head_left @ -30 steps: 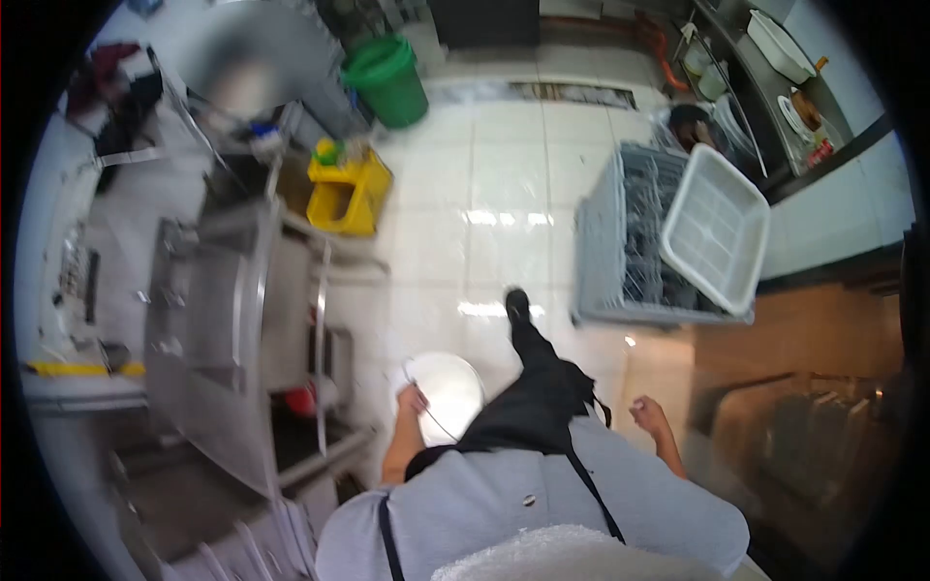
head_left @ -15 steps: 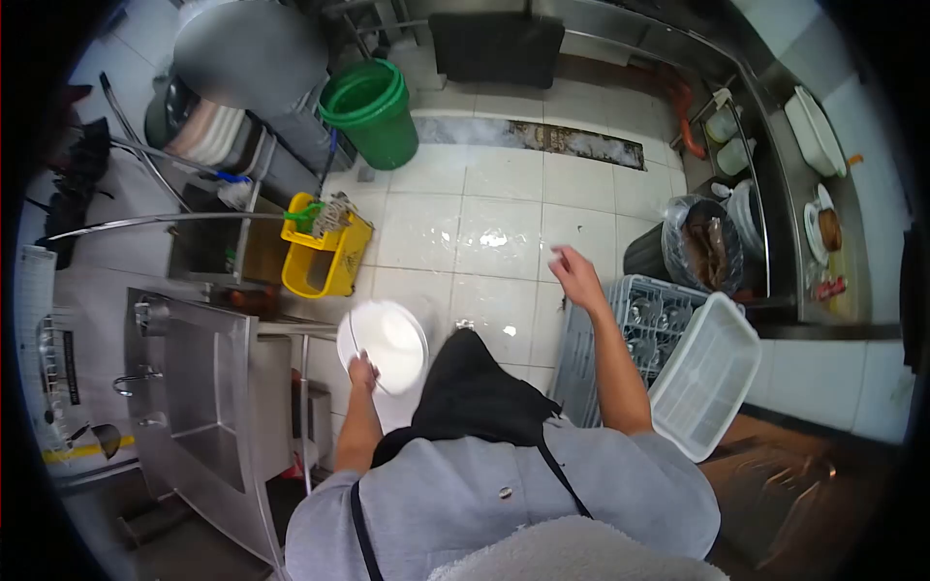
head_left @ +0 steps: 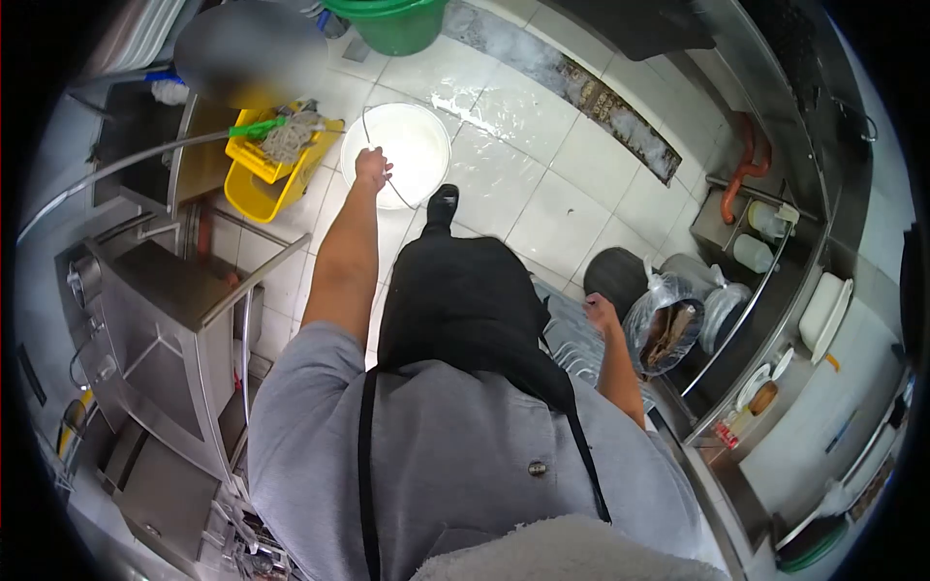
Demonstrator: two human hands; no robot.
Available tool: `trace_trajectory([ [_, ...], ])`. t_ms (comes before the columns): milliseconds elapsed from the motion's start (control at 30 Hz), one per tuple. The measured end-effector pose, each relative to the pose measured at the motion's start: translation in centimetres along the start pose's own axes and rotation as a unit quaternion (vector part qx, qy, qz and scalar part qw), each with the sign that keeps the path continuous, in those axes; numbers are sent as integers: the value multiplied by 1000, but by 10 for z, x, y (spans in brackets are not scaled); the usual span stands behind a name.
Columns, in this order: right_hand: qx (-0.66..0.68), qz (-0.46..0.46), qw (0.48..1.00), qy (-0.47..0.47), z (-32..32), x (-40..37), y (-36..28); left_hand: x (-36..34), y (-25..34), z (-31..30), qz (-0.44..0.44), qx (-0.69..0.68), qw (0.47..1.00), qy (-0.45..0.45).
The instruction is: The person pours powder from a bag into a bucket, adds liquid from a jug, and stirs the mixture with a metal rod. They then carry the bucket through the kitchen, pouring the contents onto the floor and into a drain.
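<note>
My left hand (head_left: 372,168) is closed round the thin wire handle of a white bucket (head_left: 417,155), arm stretched out forward. The bucket is upright over the wet tiled floor; its pale inside does not let me tell what it holds. Out to my right side, my right hand (head_left: 603,312) has its fingers curled in, with nothing visible in them. Below and beside it is a grey glass rack (head_left: 579,339), partly hidden by my body and arm. My black shoe (head_left: 443,201) shows just behind the bucket.
A yellow mop bucket (head_left: 257,194) with a mop (head_left: 289,138) stands to the left, by a steel sink (head_left: 160,363). Ahead are a green bin (head_left: 402,29) and a floor drain channel (head_left: 605,107). A bagged trash bin (head_left: 644,329) and steel shelving line the right.
I have stepped forward and turned somewhat right. My left arm has swung the white bucket ahead. My right hand has dropped back to my side, and the glass rack is now mostly hidden.
</note>
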State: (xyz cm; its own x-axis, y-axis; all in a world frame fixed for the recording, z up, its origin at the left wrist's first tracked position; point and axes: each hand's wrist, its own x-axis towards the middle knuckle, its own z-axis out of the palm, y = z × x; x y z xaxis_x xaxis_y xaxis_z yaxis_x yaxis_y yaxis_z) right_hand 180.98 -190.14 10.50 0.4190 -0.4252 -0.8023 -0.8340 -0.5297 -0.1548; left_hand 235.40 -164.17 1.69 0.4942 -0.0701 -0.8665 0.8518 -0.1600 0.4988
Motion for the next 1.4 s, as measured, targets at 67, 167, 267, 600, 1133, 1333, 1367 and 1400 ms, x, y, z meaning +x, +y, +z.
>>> trace_trajectory([
  [67, 231, 84, 969, 20, -4, 14, 16, 25, 19, 27, -5, -9, 1000, -11],
  [167, 267, 66, 961, 3, -14, 56, 35, 53, 41, 71, -10, -44, 999, 9],
  [267, 280, 9, 960, 3, -45, 125, 44, 74, 61, 111, 17, -74, 996, 34],
  [600, 122, -178, 972, 93, -414, 360, -46, 40, 250, 192, 393, 198, 809, 389],
  [1133, 161, -272, 949, -13, -528, 392, -164, 28, 713, 425, 432, 413, 741, 308],
  [1333, 291, -444, 844, -70, -630, 362, -308, -63, 709, 483, 561, 341, 714, 242],
  [1367, 294, -442, 843, -88, -650, 357, -335, -63, 708, 482, 596, 320, 697, 237],
  [1400, 348, -485, 799, -69, -660, 361, -361, -77, 706, 478, 596, 322, 695, 241],
])
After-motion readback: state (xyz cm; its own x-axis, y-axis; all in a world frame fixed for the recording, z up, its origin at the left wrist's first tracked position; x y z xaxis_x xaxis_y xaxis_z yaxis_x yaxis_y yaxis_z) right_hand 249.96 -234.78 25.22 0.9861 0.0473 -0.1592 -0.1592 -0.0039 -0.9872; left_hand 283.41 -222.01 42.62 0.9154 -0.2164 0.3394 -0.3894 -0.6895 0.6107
